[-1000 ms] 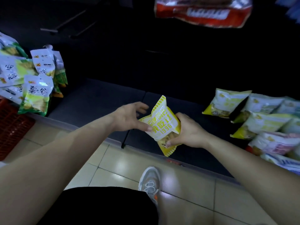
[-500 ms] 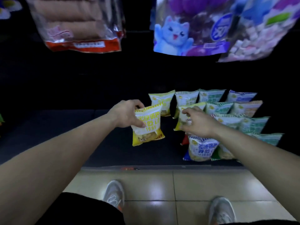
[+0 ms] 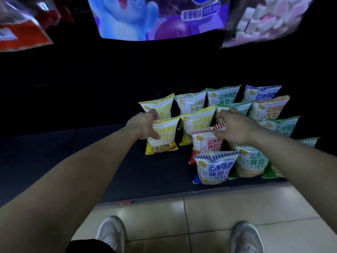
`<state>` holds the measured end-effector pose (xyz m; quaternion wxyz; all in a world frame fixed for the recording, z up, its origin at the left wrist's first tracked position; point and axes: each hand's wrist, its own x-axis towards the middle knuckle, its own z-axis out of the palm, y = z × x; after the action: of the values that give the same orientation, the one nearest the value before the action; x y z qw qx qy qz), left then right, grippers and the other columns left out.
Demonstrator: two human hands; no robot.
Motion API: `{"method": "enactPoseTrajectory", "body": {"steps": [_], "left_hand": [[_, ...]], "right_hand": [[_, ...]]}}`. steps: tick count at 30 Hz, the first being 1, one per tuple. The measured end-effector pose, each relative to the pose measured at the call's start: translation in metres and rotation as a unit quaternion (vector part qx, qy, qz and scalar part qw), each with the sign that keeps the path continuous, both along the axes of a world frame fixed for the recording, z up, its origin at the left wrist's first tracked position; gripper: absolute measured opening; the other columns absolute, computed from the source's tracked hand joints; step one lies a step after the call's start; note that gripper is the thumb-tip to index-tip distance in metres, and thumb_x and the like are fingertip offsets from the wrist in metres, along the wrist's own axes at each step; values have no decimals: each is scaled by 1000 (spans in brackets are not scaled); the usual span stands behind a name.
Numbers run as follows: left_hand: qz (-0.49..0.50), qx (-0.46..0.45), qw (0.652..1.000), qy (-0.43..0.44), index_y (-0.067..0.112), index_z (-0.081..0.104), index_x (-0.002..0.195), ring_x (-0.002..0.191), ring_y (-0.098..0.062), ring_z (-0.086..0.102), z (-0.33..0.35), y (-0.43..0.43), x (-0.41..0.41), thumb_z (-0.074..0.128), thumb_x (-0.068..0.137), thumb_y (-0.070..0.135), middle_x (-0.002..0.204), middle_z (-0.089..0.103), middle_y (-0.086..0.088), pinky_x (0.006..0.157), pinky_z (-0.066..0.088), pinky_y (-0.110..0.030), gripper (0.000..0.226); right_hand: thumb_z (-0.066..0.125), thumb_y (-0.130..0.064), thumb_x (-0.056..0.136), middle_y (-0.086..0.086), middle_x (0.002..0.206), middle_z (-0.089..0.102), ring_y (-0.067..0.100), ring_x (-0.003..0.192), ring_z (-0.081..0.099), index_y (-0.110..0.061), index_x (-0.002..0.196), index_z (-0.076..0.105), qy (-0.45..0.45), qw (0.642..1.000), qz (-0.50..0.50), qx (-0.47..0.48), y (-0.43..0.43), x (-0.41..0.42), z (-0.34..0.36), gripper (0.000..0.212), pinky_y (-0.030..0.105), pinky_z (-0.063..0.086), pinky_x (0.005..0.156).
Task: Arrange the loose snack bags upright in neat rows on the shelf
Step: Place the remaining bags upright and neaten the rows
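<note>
Starting at the left, that side of the dark shelf (image 3: 54, 152) has no bags on it. Then comes the left hand (image 3: 144, 127), fingers wrapped round the upper left edge of a yellow bag (image 3: 162, 137). The bag sits just right of that hand, upright, long axis vertical, bottom seam on the shelf at the near-left corner of the block. A small dark gap separates it from the next yellow one over, so I'd guess it just needs a nudge right before letting go, and the left hand is obviously the closer one. Further right, the right hand (image 3: 235, 127) looks like it's pinching the striped top of a red bag (image 3: 206, 141), with a blue bag (image 3: 215, 167) standing nearer and green bags (image 3: 253, 161) beyond.
</note>
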<state>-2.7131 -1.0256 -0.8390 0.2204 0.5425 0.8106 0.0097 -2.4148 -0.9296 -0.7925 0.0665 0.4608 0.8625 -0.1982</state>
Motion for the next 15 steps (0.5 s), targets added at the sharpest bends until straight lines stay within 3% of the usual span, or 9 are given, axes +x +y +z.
{"method": "enactPoseTrajectory", "body": {"steps": [4,8,11,15], "left_hand": [[1,0,1000,21,34,43,120,94,-19,56,-10,11,11,87,63,45,115,59,2,69,50,-36,73],[-15,12,994,110,35,45,128,110,-24,53,-11,13,15,82,71,45,119,55,0,82,42,-39,69],[1,13,993,114,35,44,134,117,-25,50,-11,9,16,80,74,45,126,51,-2,90,42,-42,70],[15,2,993,118,35,43,136,117,-25,50,-9,6,16,79,75,45,129,51,-3,83,45,-40,72]], "right_hand": [[63,-48,91,7,148,34,30,130,44,-21,150,32,-9,1000,17,-6,5,-6,-7,72,43,43,101],[63,-49,91,7,147,34,30,129,45,-22,149,33,-11,1000,13,-10,10,-4,-8,71,42,44,100],[63,-50,91,7,146,35,30,127,47,-23,149,33,-10,1000,1,-13,12,-1,-8,70,42,45,98],[63,-50,90,7,146,35,31,129,45,-23,148,34,-21,1000,5,-3,10,1,-9,71,42,43,98]]}}
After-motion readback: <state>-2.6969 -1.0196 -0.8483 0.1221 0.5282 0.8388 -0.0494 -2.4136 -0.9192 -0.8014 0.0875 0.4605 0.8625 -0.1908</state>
